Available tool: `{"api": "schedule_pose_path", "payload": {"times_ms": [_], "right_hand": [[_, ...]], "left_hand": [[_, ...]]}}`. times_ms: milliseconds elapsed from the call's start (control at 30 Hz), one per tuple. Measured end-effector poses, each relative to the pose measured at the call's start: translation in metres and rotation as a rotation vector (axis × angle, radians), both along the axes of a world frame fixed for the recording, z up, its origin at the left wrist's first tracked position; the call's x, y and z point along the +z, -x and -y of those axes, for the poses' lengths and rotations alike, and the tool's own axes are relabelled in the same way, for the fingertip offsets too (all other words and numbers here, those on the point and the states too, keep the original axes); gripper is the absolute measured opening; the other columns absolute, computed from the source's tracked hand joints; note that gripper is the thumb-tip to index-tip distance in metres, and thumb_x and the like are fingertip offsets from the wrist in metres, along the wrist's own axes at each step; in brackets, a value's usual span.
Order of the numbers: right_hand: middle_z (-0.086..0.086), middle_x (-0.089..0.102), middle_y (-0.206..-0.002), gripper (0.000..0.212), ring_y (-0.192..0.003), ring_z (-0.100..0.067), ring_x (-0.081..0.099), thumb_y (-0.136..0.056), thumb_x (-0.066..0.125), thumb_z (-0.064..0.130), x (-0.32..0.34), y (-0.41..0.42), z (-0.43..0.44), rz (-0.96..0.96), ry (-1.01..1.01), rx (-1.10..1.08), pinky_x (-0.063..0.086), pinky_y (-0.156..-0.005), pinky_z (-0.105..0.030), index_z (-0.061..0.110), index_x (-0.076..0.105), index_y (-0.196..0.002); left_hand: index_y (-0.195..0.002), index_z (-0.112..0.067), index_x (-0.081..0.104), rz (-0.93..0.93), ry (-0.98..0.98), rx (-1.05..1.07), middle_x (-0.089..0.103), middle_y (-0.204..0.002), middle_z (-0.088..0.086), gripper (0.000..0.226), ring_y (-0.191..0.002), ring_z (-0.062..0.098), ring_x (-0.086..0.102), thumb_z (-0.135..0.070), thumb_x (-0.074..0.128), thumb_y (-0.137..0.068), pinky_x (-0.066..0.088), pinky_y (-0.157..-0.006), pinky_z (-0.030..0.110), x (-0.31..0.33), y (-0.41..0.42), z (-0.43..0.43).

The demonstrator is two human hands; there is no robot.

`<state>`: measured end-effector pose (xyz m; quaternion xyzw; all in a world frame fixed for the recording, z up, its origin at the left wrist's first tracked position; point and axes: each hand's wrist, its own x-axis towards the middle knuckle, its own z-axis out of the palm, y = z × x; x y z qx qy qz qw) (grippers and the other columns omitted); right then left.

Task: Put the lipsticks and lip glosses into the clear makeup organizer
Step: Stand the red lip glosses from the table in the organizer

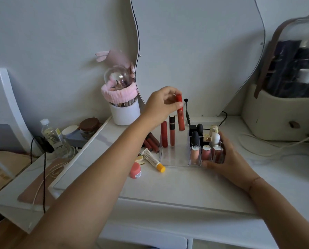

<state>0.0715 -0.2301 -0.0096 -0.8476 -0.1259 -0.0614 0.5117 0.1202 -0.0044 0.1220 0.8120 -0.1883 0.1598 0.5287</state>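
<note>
The clear makeup organizer (175, 159) stands on the white vanity top. My left hand (163, 103) pinches the cap of a tall red lip gloss (180, 116), held upright over the organizer's back left section. Two other glosses, a red one (164, 134) and a black-capped one (172, 133), stand there. My right hand (225, 159) grips the organizer's right side, where several lipsticks and pink glosses (205, 152) fill the small compartments. A few dark red glosses (152, 141) lie on the table left of the organizer, partly behind my left arm.
A white tube with a yellow cap (153, 159) and a pink jar (135, 170) lie left of the organizer. A white brush holder with a pink headband (122, 105) stands behind. A mirror (195, 51) leans on the wall, a beige case (283, 115) at right, a water bottle (51, 133) and cables at left.
</note>
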Motion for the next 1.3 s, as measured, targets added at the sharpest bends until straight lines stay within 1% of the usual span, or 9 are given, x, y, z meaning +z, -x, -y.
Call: {"api": "schedule_pose_path", "payload": {"times_ms": [100,200,333,467,733,867,967,1167,1300], "right_hand": [[-0.001,0.049,-0.135,0.103,-0.110,-0.016,0.059,-0.065,0.084,0.021,0.001,0.001,0.000,0.004,-0.001,0.000,0.047,-0.091,-0.025,0.031,0.021,-0.145],[0.000,0.048,-0.135,0.104,-0.110,-0.015,0.058,-0.065,0.084,0.022,0.001,0.000,0.000,0.001,0.005,0.002,0.046,-0.089,-0.020,0.031,0.020,-0.146],[0.000,0.044,-0.138,0.104,-0.112,-0.015,0.056,-0.066,0.083,0.021,0.002,0.000,-0.001,0.009,0.013,-0.001,0.044,-0.090,-0.021,0.031,0.019,-0.147],[0.000,0.043,-0.139,0.104,-0.112,-0.013,0.056,-0.066,0.083,0.020,0.004,0.001,-0.002,0.009,0.004,0.005,0.045,-0.090,-0.020,0.030,0.019,-0.147],[0.000,0.042,-0.140,0.104,-0.109,-0.012,0.057,-0.066,0.083,0.020,0.005,0.002,-0.002,0.001,0.012,0.002,0.043,-0.088,-0.020,0.029,0.018,-0.147],[-0.001,0.046,-0.138,0.105,-0.108,-0.013,0.059,-0.067,0.083,0.020,0.003,0.001,0.000,-0.010,0.016,0.011,0.045,-0.088,-0.019,0.029,0.017,-0.148],[0.000,0.047,-0.136,0.103,-0.103,-0.004,0.058,-0.066,0.083,0.019,0.002,0.000,0.000,-0.008,0.014,0.009,0.044,-0.074,-0.002,0.030,0.019,-0.147],[-0.001,0.049,-0.135,0.105,-0.096,0.005,0.057,-0.066,0.083,0.017,0.003,-0.002,0.000,-0.010,0.015,0.012,0.041,-0.068,0.003,0.027,0.017,-0.148],[0.001,0.051,-0.132,0.105,-0.091,0.012,0.060,-0.065,0.083,0.016,0.001,-0.001,0.000,-0.013,0.016,0.001,0.041,-0.067,0.003,0.027,0.019,-0.148]], "left_hand": [[-0.101,-0.017,0.064,-0.048,-0.126,0.042,0.071,-0.095,-0.003,0.025,-0.088,0.012,0.065,-0.012,0.071,-0.077,0.048,-0.086,0.024,-0.014,-0.004,0.001],[-0.100,-0.018,0.065,-0.090,-0.195,0.046,0.071,-0.100,0.000,0.026,-0.097,0.012,0.064,-0.015,0.073,-0.075,0.047,-0.091,0.027,-0.027,-0.007,-0.001],[-0.099,-0.021,0.065,-0.109,-0.254,0.050,0.068,-0.106,-0.005,0.027,-0.106,0.008,0.058,-0.020,0.074,-0.074,0.042,-0.089,0.023,-0.040,-0.011,-0.003],[-0.098,-0.027,0.064,-0.120,-0.217,0.058,0.065,-0.106,-0.011,0.027,-0.105,0.002,0.053,-0.021,0.075,-0.074,0.035,-0.076,0.012,-0.044,-0.014,-0.009],[-0.108,-0.026,0.063,-0.140,-0.040,0.055,0.069,-0.101,-0.009,0.043,-0.090,0.000,0.064,-0.036,0.078,-0.070,0.050,-0.078,0.014,-0.034,-0.011,-0.056],[-0.109,-0.019,0.062,-0.224,-0.038,0.265,0.066,-0.108,0.000,0.041,-0.102,0.014,0.061,-0.028,0.077,-0.072,0.048,-0.094,0.030,-0.065,-0.019,-0.116],[-0.119,-0.017,0.057,-0.358,-0.138,0.366,0.058,-0.125,0.002,0.055,-0.117,0.017,0.051,-0.033,0.077,-0.071,0.039,-0.099,0.031,-0.098,-0.024,-0.138],[-0.141,-0.024,0.030,-0.519,-0.213,0.370,0.035,-0.149,0.000,0.108,-0.134,0.018,0.034,-0.060,0.079,-0.051,0.031,-0.110,0.039,-0.123,-0.033,-0.142],[-0.140,-0.024,0.033,-0.507,-0.215,0.333,0.039,-0.147,-0.002,0.105,-0.133,0.017,0.036,-0.056,0.081,-0.052,0.032,-0.109,0.038,-0.125,-0.039,-0.144]]}}
